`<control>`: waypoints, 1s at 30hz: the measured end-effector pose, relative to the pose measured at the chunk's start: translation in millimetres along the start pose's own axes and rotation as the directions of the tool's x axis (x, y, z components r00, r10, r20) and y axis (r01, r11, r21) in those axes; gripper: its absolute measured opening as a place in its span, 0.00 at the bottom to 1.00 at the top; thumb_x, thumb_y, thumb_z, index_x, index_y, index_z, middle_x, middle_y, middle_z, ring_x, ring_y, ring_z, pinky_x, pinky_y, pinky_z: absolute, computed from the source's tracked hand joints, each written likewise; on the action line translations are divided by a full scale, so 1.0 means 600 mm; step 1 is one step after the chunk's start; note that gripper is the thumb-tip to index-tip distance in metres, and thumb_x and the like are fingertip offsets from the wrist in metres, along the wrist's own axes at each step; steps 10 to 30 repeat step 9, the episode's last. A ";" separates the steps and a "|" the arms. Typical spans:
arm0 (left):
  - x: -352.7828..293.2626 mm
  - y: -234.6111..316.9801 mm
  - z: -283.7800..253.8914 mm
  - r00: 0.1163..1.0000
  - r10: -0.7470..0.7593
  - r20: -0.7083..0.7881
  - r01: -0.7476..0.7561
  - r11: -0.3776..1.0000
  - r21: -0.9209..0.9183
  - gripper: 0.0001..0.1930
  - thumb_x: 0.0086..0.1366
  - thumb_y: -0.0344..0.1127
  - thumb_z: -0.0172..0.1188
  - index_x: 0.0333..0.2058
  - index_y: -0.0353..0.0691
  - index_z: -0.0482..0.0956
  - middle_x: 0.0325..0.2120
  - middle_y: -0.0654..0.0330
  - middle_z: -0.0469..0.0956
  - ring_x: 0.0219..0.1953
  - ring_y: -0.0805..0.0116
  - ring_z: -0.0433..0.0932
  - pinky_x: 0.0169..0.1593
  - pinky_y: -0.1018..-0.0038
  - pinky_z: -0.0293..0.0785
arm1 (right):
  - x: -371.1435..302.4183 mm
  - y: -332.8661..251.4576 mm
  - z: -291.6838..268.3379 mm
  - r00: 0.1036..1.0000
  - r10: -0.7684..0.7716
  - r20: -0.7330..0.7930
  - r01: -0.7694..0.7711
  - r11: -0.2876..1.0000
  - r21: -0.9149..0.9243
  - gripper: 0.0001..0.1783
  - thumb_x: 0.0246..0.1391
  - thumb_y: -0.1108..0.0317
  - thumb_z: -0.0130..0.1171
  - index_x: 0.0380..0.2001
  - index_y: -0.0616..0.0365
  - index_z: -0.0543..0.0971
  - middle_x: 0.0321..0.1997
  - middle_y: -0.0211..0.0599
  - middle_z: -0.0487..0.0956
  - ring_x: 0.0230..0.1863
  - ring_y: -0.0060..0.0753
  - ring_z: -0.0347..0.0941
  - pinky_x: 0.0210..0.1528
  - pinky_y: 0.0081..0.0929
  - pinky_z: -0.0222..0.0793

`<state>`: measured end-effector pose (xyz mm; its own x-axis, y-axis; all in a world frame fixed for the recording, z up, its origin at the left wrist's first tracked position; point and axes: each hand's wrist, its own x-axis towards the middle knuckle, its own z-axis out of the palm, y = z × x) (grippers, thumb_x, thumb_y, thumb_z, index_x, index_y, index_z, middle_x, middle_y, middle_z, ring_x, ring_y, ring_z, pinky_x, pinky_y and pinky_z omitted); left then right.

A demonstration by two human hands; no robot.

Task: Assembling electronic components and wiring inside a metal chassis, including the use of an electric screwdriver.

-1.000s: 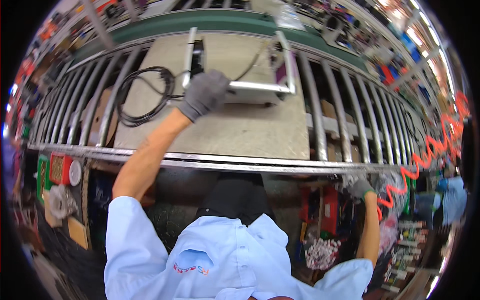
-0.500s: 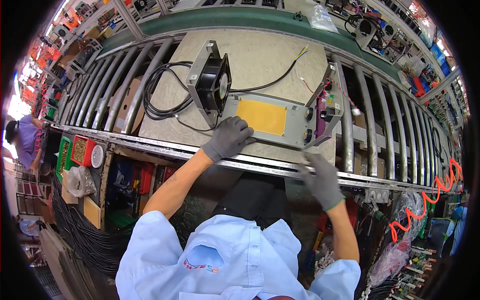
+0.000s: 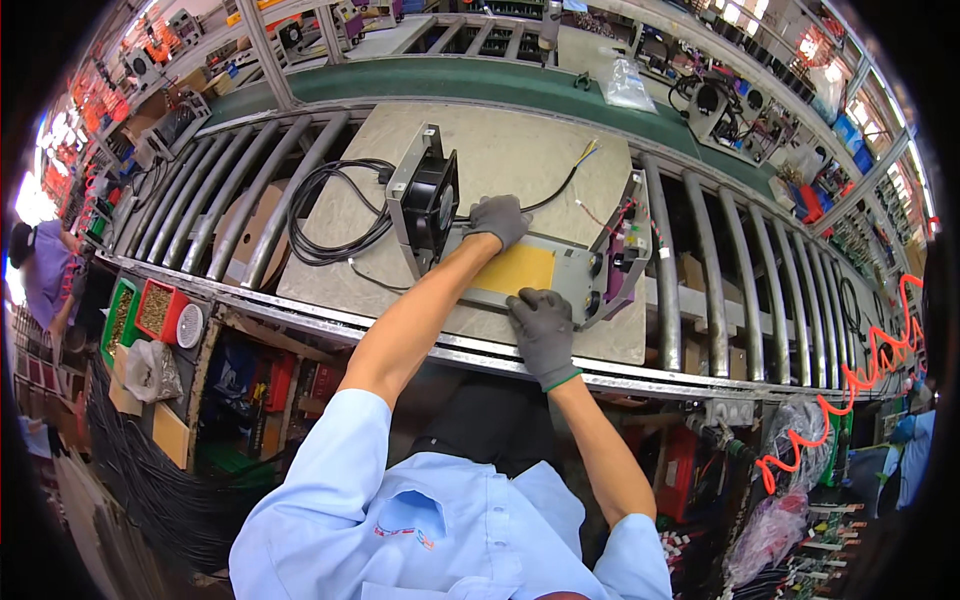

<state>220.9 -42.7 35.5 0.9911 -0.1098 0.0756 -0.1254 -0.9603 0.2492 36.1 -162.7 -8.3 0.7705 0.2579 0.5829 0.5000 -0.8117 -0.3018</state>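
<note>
An open grey metal chassis (image 3: 573, 262) with a yellow sheet (image 3: 526, 269) on its floor lies across a board. A black fan (image 3: 432, 205) is fixed at its left end, and a purple part (image 3: 618, 262) with red wires at its right end. My left hand (image 3: 497, 220), in a grey glove, reaches over the chassis with its fingers bent at the far rim. The gloved right hand (image 3: 543, 330) curls its fingers over the near rim. Fingertips of both hands are partly hidden. Behind and left of the fan lies a coiled black cable (image 3: 325, 215).
The beige board (image 3: 500, 140) rests on metal rollers (image 3: 705, 270). Beyond runs a green belt (image 3: 400, 80) holding a plastic bag (image 3: 628, 85). Screw bins (image 3: 158, 308) stand at left. An orange coiled hose (image 3: 790, 450) hangs at right. Another person (image 3: 45, 270) stands far left.
My left hand has moved from the near rim to the far rim of the chassis. My right hand has come from off the table's edge onto the near rim.
</note>
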 end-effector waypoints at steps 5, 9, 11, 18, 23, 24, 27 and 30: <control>0.010 0.065 0.005 0.963 -0.084 -0.256 -0.101 0.768 -0.633 0.23 0.68 0.54 0.55 0.32 0.35 0.80 0.31 0.41 0.80 0.37 0.40 0.79 0.40 0.54 0.73 | 0.008 -0.007 -0.001 0.999 -0.023 0.048 0.022 1.000 0.003 0.14 0.49 0.69 0.61 0.42 0.49 0.82 0.45 0.33 0.80 0.50 0.45 0.73 0.56 0.46 0.67; -0.065 0.132 -0.048 0.922 -0.167 -0.349 -0.199 0.569 -0.798 0.22 0.71 0.52 0.54 0.35 0.35 0.79 0.31 0.41 0.79 0.36 0.40 0.78 0.39 0.53 0.70 | -0.005 0.014 0.000 1.000 0.000 0.023 -0.002 0.998 0.065 0.19 0.44 0.74 0.58 0.42 0.51 0.82 0.48 0.36 0.80 0.52 0.46 0.73 0.59 0.46 0.65; -0.065 0.132 -0.048 0.922 -0.167 -0.349 -0.199 0.569 -0.798 0.22 0.71 0.52 0.54 0.35 0.35 0.79 0.31 0.41 0.79 0.36 0.40 0.78 0.39 0.53 0.70 | -0.005 0.014 0.000 1.000 0.000 0.023 -0.002 0.998 0.065 0.19 0.44 0.74 0.58 0.42 0.51 0.82 0.48 0.36 0.80 0.52 0.46 0.73 0.59 0.46 0.65; -0.065 0.132 -0.048 0.922 -0.167 -0.349 -0.199 0.569 -0.798 0.22 0.71 0.52 0.54 0.35 0.35 0.79 0.31 0.41 0.79 0.36 0.40 0.78 0.39 0.53 0.70 | -0.005 0.014 0.000 1.000 0.000 0.023 -0.002 0.998 0.065 0.19 0.44 0.74 0.58 0.42 0.51 0.82 0.48 0.36 0.80 0.52 0.46 0.73 0.59 0.46 0.65; -0.065 0.132 -0.048 0.922 -0.167 -0.349 -0.199 0.569 -0.798 0.22 0.71 0.52 0.54 0.35 0.35 0.79 0.31 0.41 0.79 0.36 0.40 0.78 0.39 0.53 0.70 | -0.005 0.014 0.000 1.000 0.000 0.023 -0.002 0.998 0.065 0.19 0.44 0.74 0.58 0.42 0.51 0.82 0.48 0.36 0.80 0.52 0.46 0.73 0.59 0.46 0.65; -0.065 0.132 -0.048 0.922 -0.167 -0.349 -0.199 0.569 -0.798 0.22 0.71 0.52 0.54 0.35 0.35 0.79 0.31 0.41 0.79 0.36 0.40 0.78 0.39 0.53 0.70 | -0.005 0.014 0.000 1.000 0.000 0.023 -0.002 0.998 0.065 0.19 0.44 0.74 0.58 0.42 0.51 0.82 0.48 0.36 0.80 0.52 0.46 0.73 0.59 0.46 0.65; -0.065 0.132 -0.048 0.922 -0.167 -0.349 -0.199 0.569 -0.798 0.22 0.71 0.52 0.54 0.35 0.35 0.79 0.31 0.41 0.79 0.36 0.40 0.78 0.39 0.53 0.70 | -0.005 0.014 0.000 1.000 0.000 0.023 -0.002 0.998 0.065 0.19 0.44 0.74 0.58 0.42 0.51 0.82 0.48 0.36 0.80 0.52 0.46 0.73 0.59 0.46 0.65; -0.065 0.132 -0.048 0.922 -0.167 -0.349 -0.199 0.569 -0.798 0.22 0.71 0.52 0.54 0.35 0.35 0.79 0.31 0.41 0.79 0.36 0.40 0.78 0.39 0.53 0.70 | -0.005 0.014 0.000 1.000 0.000 0.023 -0.002 0.998 0.065 0.19 0.44 0.74 0.58 0.42 0.51 0.82 0.48 0.36 0.80 0.52 0.46 0.73 0.59 0.46 0.65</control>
